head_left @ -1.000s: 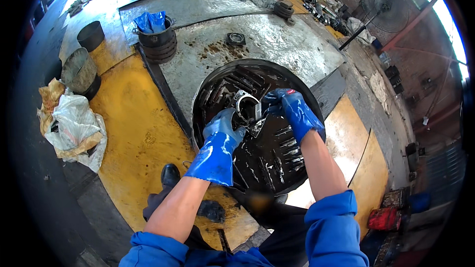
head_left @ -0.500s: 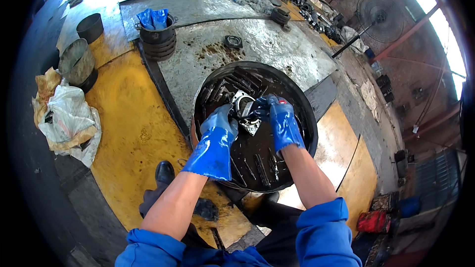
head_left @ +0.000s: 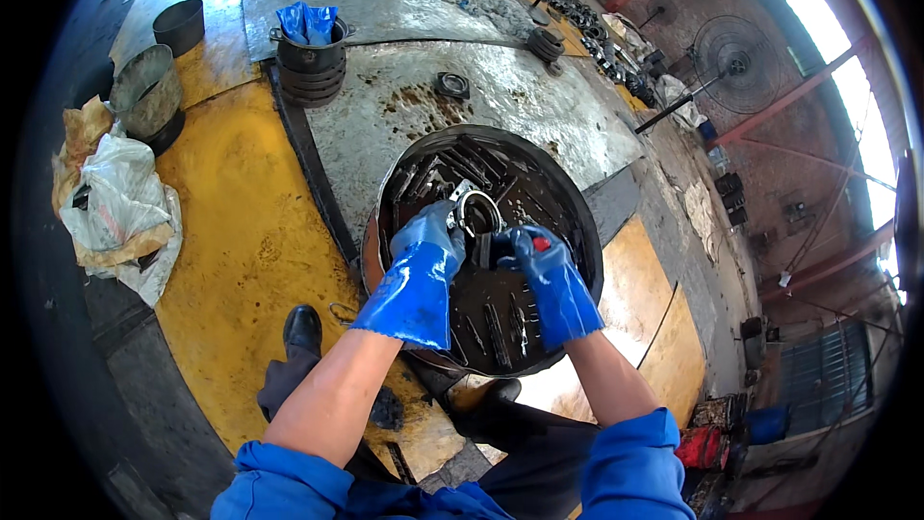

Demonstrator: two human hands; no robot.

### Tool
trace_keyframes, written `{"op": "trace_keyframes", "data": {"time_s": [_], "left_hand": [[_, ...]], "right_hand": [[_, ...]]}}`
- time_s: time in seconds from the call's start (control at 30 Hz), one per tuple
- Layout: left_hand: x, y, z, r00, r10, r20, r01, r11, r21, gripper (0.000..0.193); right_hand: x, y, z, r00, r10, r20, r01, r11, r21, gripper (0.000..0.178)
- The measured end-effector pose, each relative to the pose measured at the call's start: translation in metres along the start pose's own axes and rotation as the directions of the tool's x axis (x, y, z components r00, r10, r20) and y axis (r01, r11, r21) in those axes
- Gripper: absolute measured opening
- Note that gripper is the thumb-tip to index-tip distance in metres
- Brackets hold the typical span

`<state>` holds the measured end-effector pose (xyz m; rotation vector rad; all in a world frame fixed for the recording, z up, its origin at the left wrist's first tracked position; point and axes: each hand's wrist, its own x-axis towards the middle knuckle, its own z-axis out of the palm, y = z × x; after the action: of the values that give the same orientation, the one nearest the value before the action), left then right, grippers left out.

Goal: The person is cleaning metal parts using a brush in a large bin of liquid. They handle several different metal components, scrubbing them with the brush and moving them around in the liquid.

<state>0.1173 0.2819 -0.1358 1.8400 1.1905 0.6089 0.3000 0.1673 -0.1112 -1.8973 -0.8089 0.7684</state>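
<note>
Both my hands wear long blue rubber gloves and work over a round, dark tub (head_left: 589, 195) of oily black liquid. My left hand (head_left: 428, 234) is closed on the left side of a ring-shaped metal part (head_left: 477, 204), shiny and wet, with a large round opening. Just right of it, my right hand (head_left: 537, 255) is closed round a dark block-shaped tool (head_left: 485, 251), whose end sits at the ring's lower edge. A small red patch shows among the right fingers. Several dark, long metal pieces (head_left: 498, 335) lie in the tub.
Beyond the tub, a square metal part (head_left: 452, 85) lies on the oily steel plate. Far left stand a black pot (head_left: 311, 60) holding blue gloves, metal cans (head_left: 146, 89) and a white sack (head_left: 115, 195). A fan (head_left: 736, 64) stands far right, a red container (head_left: 703, 447) near right.
My right hand has moved slightly down and turned, bringing the dark tool to the ring's lower edge. The metal part has tilted in my left hand. The whole view has shifted a little.
</note>
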Motion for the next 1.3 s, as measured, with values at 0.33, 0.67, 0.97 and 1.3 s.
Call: {"op": "trace_keyframes", "data": {"time_s": [0.33,0.67,0.97,1.3], "left_hand": [[-0.005,0.008,-0.019,0.999,-0.008,0.036,0.010,0.999,-0.044,0.049],[-0.002,0.001,-0.018,0.998,-0.031,0.056,0.032,0.999,-0.013,0.052],[-0.002,0.006,-0.015,0.997,-0.035,0.067,0.039,0.998,-0.058,0.050],[-0.001,0.009,-0.003,0.999,-0.026,0.043,0.027,0.999,-0.032,0.050]], "right_hand": [[-0.007,0.070,-0.037,0.997,0.051,0.053,-0.029,0.938,-0.345,0.025],[0.048,-0.005,-0.017,0.972,-0.218,0.084,0.231,0.950,-0.208,0.026],[0.090,0.001,-0.029,0.987,-0.097,0.131,0.145,0.894,-0.425,0.025],[0.109,0.030,0.002,0.961,-0.251,0.116,0.228,0.957,0.180,0.038]]}}
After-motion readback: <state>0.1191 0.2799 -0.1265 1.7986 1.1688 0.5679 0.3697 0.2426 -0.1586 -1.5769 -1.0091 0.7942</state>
